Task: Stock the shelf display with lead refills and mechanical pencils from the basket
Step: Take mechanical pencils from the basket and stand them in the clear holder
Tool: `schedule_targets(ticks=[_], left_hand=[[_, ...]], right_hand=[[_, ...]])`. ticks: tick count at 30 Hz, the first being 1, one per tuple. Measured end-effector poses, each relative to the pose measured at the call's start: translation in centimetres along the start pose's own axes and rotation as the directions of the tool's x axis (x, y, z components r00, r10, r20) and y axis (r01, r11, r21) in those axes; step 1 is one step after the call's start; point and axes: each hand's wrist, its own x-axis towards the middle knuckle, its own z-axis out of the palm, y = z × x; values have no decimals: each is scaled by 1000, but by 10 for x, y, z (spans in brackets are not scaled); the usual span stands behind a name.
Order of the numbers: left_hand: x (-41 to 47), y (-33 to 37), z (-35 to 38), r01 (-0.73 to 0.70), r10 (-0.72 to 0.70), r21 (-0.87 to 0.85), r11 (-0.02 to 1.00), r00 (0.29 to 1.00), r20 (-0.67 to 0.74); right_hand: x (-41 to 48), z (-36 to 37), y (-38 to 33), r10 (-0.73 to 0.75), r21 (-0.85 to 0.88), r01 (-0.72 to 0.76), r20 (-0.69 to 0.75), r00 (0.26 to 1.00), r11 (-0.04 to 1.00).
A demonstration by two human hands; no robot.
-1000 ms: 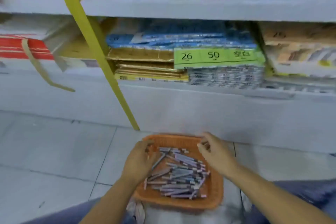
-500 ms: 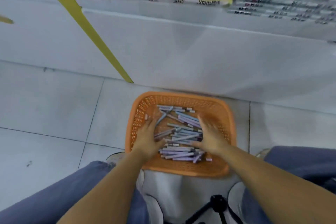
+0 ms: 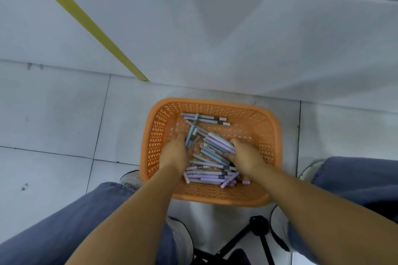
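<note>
Head view: the pencils (image 3: 206,176) lie heaped toward the near edge of the orange basket (image 3: 215,101). Left hand (image 3: 175,153) and right hand (image 3: 245,156) flank the heap, fingers buried, probably gathering 1 bundle; grip cannot be confirmed.

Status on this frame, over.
Left hand, right hand in orange basket, on pencil pile; grip unclear. None lifted yet. Nothing in the way.
</note>
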Motion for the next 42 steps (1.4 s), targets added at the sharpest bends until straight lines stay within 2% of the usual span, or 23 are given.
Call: schedule_targets(ticks=[6, 9, 11, 13, 16, 19, 22, 24, 27, 31, 35, 38, 42], left_hand=[[4, -2, -7, 15, -12, -20, 1000, 992, 123], [0, 0, -14, 25, -27, 39, 999, 997, 74], [-3, 4, -23, 30, -31, 14, 999, 998, 52], [-9, 13, -32, 18, -8, -169, 986, 998, 59], [-27, 28, -45, -3, 34, -439, 899, 998, 61], [-55, 50, -61, -37, 45, -592, 805, 999, -2], [-84, 80, -87, -117, 101, -735, 668, 993, -66], [-100, 101, -110, -195, 159, -744, 639, 980, -120], [-126, 137, -149, -301, 290, -802, 516, 942, -167], [-154, 177, -205, -324, 362, -869, 375, 914, -184], [-182, 209, -256, -377, 468, -850, 367, 865, -181], [-198, 226, -281, -426, 502, -833, 353, 838, -216], [-203, 240, -298, -492, 505, -801, 341, 815, -285]], right_hand=[[-3, -9, 4, 116, 213, -133, 92, 989, 968], [-12, -23, 2, 115, 310, -138, 92, 989, 941], [-20, -35, -2, 101, 380, -124, 79, 992, 917], [-28, -48, -8, 93, 433, -111, 64, 994, 895], [-43, -67, -17, 71, 495, -76, 29, 997, 865], [-62, -84, -29, 36, 567, 6, -61, 997, 824], [-89, -105, -50, -23, 713, 143, -176, 984, 687], [-112, -120, -69, -88, 750, 243, -241, 967, 615], [-151, -146, -98, -245, 743, 406, -323, 914, 532], [-203, -193, -129, -443, 652, 557, -355, 823, 514], [-248, -246, -149, -584, 557, 636, -300, 754, 534], [-271, -279, -156, -624, 511, 662, -278, 730, 548], [-282, -302, -158, -649, 464, 714, -324, 688, 524]])
